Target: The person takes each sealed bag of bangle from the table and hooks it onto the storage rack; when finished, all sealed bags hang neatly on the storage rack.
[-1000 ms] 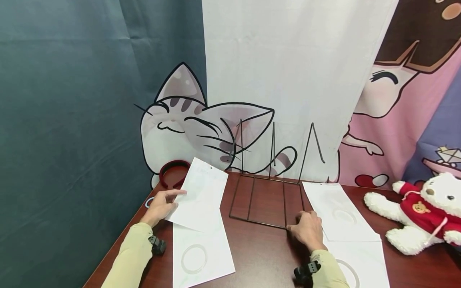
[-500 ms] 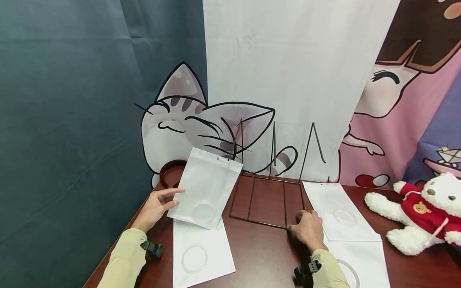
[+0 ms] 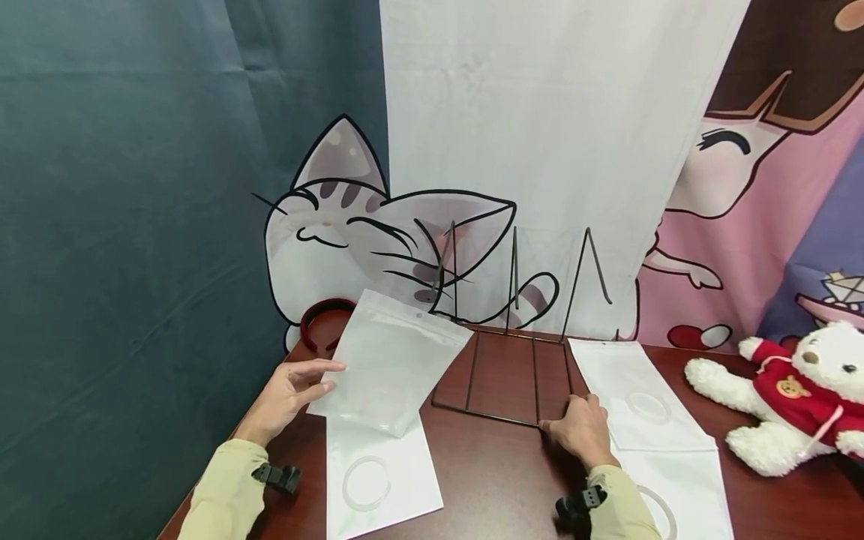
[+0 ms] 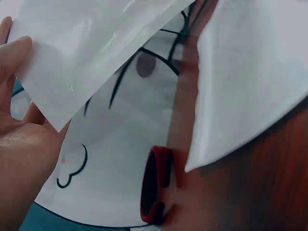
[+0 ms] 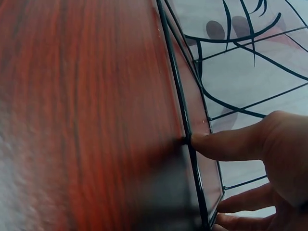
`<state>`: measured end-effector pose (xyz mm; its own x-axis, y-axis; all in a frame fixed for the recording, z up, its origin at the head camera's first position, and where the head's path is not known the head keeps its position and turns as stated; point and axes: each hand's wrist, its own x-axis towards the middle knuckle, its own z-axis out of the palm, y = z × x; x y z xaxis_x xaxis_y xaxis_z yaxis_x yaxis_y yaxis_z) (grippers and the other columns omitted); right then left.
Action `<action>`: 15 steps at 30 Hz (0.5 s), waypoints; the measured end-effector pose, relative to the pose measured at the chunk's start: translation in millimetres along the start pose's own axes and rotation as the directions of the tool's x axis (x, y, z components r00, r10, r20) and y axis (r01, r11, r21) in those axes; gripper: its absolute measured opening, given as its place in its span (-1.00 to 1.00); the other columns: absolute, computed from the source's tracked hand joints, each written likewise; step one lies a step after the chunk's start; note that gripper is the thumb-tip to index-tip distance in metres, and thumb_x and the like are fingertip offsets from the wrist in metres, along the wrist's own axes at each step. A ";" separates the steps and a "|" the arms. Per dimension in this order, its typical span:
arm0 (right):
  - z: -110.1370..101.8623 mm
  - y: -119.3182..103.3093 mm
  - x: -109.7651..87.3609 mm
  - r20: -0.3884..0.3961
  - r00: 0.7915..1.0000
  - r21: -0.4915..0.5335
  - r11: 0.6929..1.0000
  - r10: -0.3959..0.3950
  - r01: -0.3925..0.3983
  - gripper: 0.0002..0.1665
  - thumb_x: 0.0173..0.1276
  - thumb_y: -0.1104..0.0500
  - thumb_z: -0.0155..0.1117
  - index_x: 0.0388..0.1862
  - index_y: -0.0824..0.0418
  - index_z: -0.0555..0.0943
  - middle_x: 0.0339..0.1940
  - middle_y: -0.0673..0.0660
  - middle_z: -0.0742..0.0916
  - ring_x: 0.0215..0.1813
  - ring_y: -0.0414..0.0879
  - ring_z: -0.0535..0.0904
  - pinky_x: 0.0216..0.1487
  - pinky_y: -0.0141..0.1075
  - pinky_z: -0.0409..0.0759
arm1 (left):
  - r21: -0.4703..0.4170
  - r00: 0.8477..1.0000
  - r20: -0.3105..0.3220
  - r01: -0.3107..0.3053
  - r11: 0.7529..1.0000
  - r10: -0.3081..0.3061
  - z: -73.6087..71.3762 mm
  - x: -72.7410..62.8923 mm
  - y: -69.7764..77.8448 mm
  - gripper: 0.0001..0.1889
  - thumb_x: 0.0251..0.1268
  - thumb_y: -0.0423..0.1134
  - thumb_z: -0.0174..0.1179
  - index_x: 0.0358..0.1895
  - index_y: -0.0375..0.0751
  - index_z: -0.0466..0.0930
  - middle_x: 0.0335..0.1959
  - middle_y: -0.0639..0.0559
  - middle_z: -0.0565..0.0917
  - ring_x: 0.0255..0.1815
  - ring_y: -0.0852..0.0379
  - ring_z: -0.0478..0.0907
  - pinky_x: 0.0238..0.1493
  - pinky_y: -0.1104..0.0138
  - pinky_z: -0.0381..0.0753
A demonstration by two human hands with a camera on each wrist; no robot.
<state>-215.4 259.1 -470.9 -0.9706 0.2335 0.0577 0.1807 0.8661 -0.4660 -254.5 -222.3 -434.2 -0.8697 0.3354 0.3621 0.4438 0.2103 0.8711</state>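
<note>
In the head view my left hand (image 3: 286, 397) pinches a white zip bag (image 3: 388, 352) by its left edge, thumb on one face and fingers behind. The bag has a small hang hole by its top edge and tilts over a stack of white bags (image 3: 412, 480). Its top right corner overlaps the left side of a black wire rack (image 3: 486, 415) with several upright hooks. My right hand (image 3: 580, 431) grips the rack's front right corner. In the right wrist view the thumb (image 5: 226, 142) presses the front wire, with the fingers beyond it.
A red headband (image 3: 307, 326) stands at the back left of the brown table (image 3: 493, 487). More white bags (image 3: 628, 420) showing pale rings lie to the rack's right. Beyond them sits a white teddy bear (image 3: 803, 397) in a red sweater. A printed curtain (image 3: 540, 135) hangs behind.
The bag has come up off the left stack and swung to the right, toward the rack's left side. My left hand has dropped a little lower. The right hand keeps its grip on the rack.
</note>
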 end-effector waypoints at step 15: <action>-4.2 -0.1 3.2 0.030 1.000 -0.008 1.000 0.000 0.001 -0.10 0.07 0.03 0.65 0.16 0.70 0.56 0.09 0.67 0.54 0.11 0.55 0.50 0.20 0.26 0.53 | -0.085 0.993 -0.038 -0.112 0.990 0.109 13.6 11.3 13.1 -0.68 0.41 -0.55 0.25 0.18 -0.39 0.71 0.09 0.42 0.76 0.17 0.45 0.63 0.19 0.57 0.51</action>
<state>-217.8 261.7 -467.0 -0.9750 0.2200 0.0318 0.1813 0.8700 -0.4586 -255.7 -203.3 -423.2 -0.8239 0.3210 0.4670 0.5181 0.0931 0.8502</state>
